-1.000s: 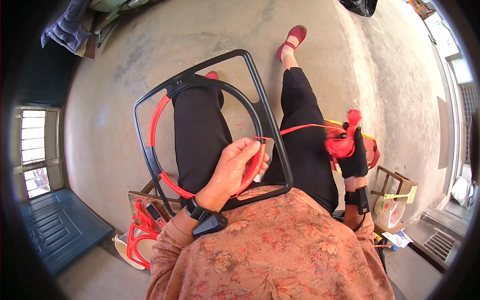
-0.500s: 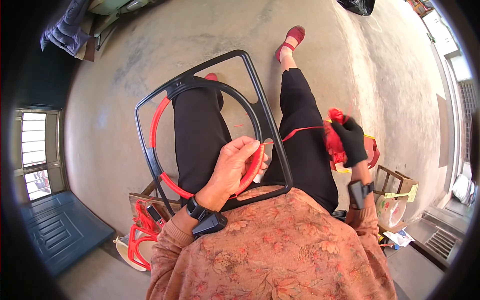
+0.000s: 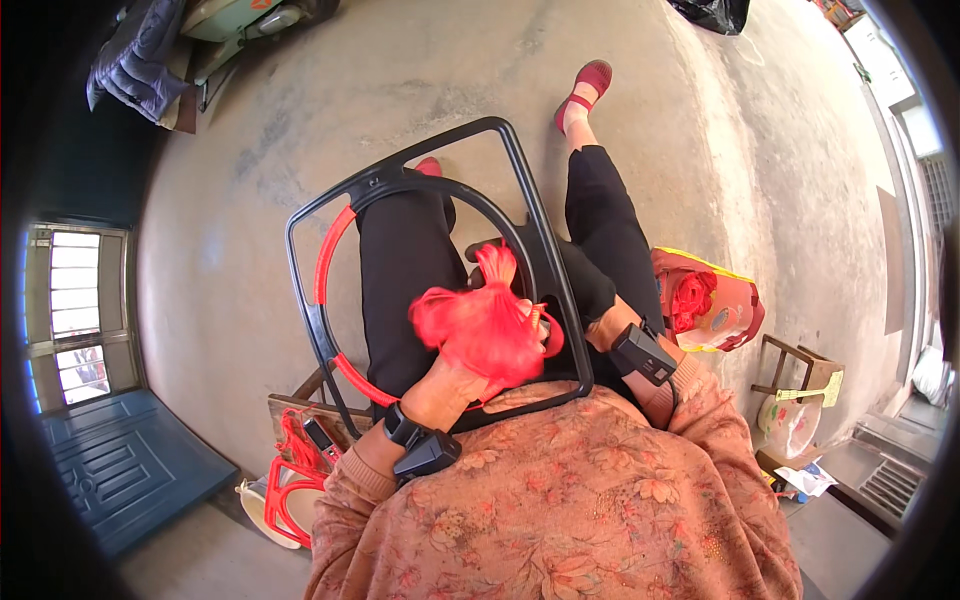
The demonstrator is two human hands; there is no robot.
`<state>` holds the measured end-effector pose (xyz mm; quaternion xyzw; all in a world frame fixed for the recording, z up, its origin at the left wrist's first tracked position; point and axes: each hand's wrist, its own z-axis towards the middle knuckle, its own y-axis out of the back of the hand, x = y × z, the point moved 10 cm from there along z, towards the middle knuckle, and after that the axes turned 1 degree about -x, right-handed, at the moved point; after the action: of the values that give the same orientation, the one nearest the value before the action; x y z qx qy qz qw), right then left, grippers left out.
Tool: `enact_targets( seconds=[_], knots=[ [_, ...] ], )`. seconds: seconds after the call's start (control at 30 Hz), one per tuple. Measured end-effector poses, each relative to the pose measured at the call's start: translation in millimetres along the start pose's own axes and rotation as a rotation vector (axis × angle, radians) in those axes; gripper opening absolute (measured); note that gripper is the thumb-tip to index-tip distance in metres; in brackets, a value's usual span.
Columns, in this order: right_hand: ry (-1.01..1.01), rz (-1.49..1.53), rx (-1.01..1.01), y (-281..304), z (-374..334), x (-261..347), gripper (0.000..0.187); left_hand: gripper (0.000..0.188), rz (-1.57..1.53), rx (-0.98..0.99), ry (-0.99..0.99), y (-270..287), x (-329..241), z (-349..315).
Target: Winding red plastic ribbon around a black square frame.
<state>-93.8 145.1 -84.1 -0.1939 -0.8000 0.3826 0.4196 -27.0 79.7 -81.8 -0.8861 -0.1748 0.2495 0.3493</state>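
Observation:
A black frame (image 3: 555, 290) with a round ring inside lies tilted over my thighs. Red ribbon wrapping (image 3: 335, 245) covers parts of the ring. My left hand (image 3: 448, 392) is closed at the ring's near right part; a loose bundle of red ribbon (image 3: 470, 325) hides most of its fingers. My right hand (image 3: 580, 285), in a black glove, reaches under the frame's right side. Its dark fingertips show inside the ring, against the bundle's upper end, and seem to grip it. The frame's bar and the ribbon partly cover these fingers.
A red bag with yellow edging (image 3: 735, 315), holding more red ribbon, stands right of my leg. Further right is a small wooden stool (image 3: 800, 365). At my left, a red frame (image 3: 285, 505) and red strands lie by a wooden seat (image 3: 300, 405). A blue door panel (image 3: 130, 460) is far left.
My right hand has come left from beside the bag to the ring, bringing the red ribbon bundle. The bundle now covers my left hand's fingers. The frame has shifted slightly right in the picture.

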Motion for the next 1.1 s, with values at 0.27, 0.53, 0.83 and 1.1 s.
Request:
enact_targets(
  seconds=[0.27,0.53,0.83,1.1],
  knots=[
    [0.101,-0.211,0.078,-32.5,-33.5,23.2,0.055,0.009,0.117,-0.036,-0.235,-3.7,-13.6,1.2],
    [-0.151,-0.575,-0.194,12.7,-82.8,-18.0,0.038,0.01,0.194,-0.004,-0.196,-0.9,-16.4,0.1],
    [-0.12,0.01,0.148,-17.0,-93.6,-30.8,0.051,0.011,0.092,0.03,-0.24,-10.3,-26.2,-11.0],
    [-0.029,-0.491,0.298,-8.8,-65.5,-69.8,0.052,0.012,0.124,0.0,-0.223,-6.7,-26.5,-9.6]
  ],
)
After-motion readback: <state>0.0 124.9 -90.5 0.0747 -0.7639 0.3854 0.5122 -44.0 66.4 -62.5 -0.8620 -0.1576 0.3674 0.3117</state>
